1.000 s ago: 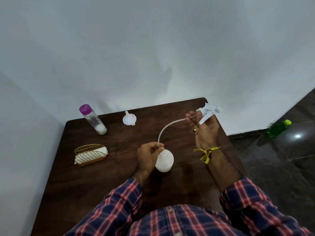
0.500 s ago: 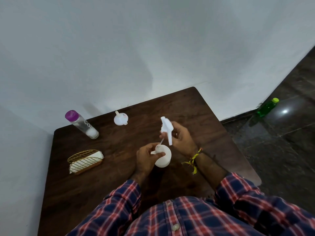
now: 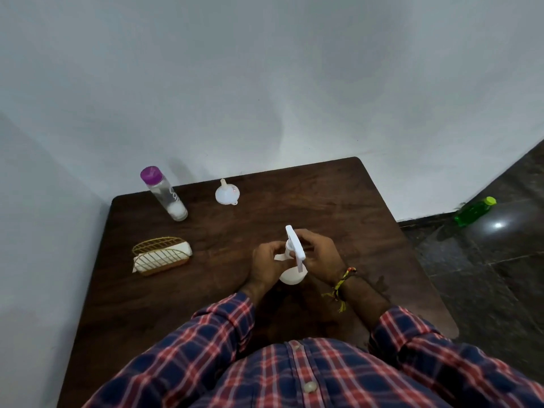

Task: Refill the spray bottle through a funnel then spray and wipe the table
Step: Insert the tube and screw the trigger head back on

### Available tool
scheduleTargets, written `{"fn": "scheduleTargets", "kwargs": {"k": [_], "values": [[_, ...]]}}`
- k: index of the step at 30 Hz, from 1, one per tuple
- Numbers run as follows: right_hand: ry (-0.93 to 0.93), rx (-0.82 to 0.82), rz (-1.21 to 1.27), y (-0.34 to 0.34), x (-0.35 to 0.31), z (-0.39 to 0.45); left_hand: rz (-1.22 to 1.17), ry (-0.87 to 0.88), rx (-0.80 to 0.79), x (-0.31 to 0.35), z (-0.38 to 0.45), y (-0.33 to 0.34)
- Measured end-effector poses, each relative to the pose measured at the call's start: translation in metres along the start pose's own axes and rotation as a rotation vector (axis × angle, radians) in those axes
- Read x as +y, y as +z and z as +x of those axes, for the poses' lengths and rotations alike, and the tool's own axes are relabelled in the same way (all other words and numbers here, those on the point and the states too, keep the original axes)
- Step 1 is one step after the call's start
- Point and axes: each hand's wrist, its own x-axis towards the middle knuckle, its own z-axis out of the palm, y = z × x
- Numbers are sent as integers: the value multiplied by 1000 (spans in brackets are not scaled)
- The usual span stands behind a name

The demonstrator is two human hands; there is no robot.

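Table (image 3: 206, 304): dark wood, against white wall.
Spray bottle (image 3: 291, 275): table centre, upright.
Left hand (image 3: 266, 265): clasps bottle neck.
Right hand (image 3: 319, 257): grips trigger head (image 3: 294, 245).
Funnel (image 3: 226, 193): behind bottle, untouched.

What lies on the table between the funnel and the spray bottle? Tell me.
Nothing: in the head view, only bare dark wood of the table separates the funnel from the spray bottle.

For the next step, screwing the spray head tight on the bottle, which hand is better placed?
The right hand. It is already around the spray head, which sits on the neck of the white spray bottle. The left hand grips the bottle beside it, so it probably serves best as the steadying hand.
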Motion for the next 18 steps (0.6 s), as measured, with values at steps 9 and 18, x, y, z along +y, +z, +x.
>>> {"fn": "scheduleTargets", "kwargs": {"k": [9, 18], "values": [[-32, -155, -149, -15, -2, 8, 78, 1, -23, -3, 3, -1], [0, -166, -101, -18, -1, 8, 129, -28, -45, -1, 6, 0]]}}
